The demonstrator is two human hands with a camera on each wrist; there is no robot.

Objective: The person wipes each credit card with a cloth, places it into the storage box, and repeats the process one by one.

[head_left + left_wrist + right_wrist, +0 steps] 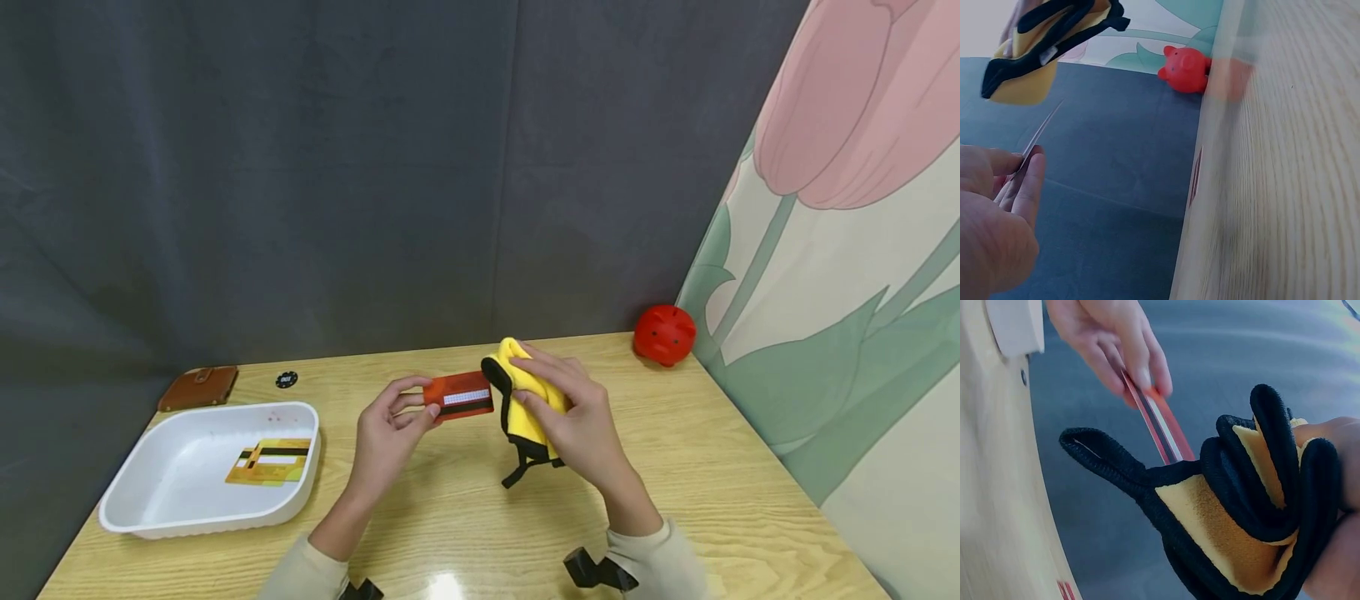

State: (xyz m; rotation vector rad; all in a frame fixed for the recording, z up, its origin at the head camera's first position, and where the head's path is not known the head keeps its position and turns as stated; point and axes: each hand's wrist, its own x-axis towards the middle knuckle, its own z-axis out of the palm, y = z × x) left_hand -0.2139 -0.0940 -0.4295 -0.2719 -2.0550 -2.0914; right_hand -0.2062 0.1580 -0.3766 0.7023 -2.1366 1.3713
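Note:
Between thumb and fingers, my left hand [388, 437] pinches a red bank card [459, 395] by its left end; a dark stripe and a white strip show on its face. My right hand [576, 408] grips a folded yellow cloth [534, 408] with black edging and a black hanging loop. In the head view the cloth's edge overlaps the right end of the card. The left wrist view shows the card [1034, 140] nearly edge-on, below the cloth [1029, 81]. In the right wrist view the bunched cloth [1210, 531] covers the card's near end.
At the left stands a white tray [168, 527] with yellow cards [273, 462] in it. Behind it lie a brown wallet [199, 388] and a black poker chip [287, 380]. A red piggy bank [664, 335] sits at the table's back right corner, near the flowered wall.

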